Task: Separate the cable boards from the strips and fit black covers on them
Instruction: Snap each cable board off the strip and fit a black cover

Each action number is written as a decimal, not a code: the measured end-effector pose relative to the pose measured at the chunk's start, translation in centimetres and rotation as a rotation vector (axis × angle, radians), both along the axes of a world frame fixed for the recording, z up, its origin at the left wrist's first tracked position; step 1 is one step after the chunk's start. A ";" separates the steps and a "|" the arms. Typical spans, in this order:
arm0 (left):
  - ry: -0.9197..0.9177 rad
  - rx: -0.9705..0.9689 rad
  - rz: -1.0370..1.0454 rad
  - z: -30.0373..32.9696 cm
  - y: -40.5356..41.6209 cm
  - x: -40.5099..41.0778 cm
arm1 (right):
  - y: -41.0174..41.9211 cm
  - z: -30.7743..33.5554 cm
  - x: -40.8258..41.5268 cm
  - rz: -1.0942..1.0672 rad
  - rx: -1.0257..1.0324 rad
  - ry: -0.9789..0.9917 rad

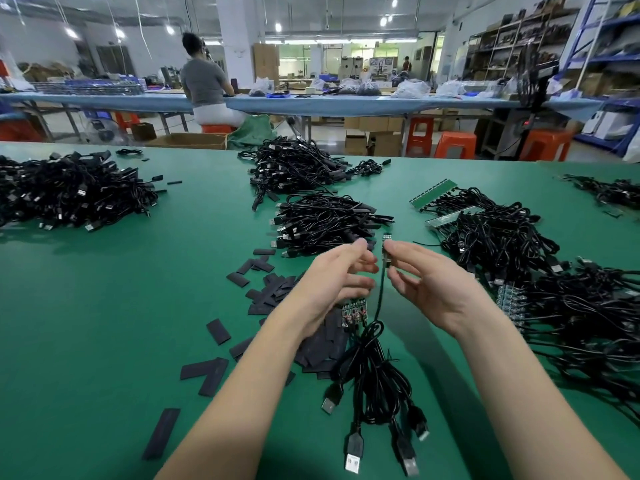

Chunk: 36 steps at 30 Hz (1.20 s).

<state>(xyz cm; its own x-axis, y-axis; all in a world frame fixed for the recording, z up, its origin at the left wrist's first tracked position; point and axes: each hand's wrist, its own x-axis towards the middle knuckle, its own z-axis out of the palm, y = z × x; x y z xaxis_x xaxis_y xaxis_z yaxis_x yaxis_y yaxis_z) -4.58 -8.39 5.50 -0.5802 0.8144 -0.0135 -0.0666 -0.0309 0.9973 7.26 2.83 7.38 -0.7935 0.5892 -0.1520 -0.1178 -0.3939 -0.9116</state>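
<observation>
My right hand (pixel 429 285) pinches a single small cable board (pixel 386 245) between thumb and forefinger, and its black cable (pixel 380 292) hangs straight down. My left hand (pixel 329 285) is just left of it with its upper fingers reaching toward the board. A short strip of cable boards (pixel 354 313) shows under the left palm, held by the lower fingers. Its cables (pixel 375 379) trail toward me and end in USB plugs (pixel 354 457). Flat black covers (pixel 272 294) lie scattered on the green table (pixel 104 306) under and left of my left forearm.
Piles of black cables lie at the left (pixel 69 194), far centre (pixel 298 168) and centre (pixel 325 223). On the right is a heap of cables on green strips (pixel 491 237). A person sits at a blue bench (pixel 311 103) beyond the table edge, beside orange stools.
</observation>
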 end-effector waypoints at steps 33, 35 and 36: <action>-0.190 -0.007 -0.128 0.2 -2.1 -1.4 | 0.6 -1.4 0.4 0.088 0.322 -0.079; -0.208 0.006 -0.156 0.3 -2.1 -1.3 | 0.5 -0.9 0.5 0.129 0.178 0.014; -0.218 0.009 -0.170 0.3 -2.2 -1.3 | 0.5 -0.8 0.6 0.145 0.154 0.031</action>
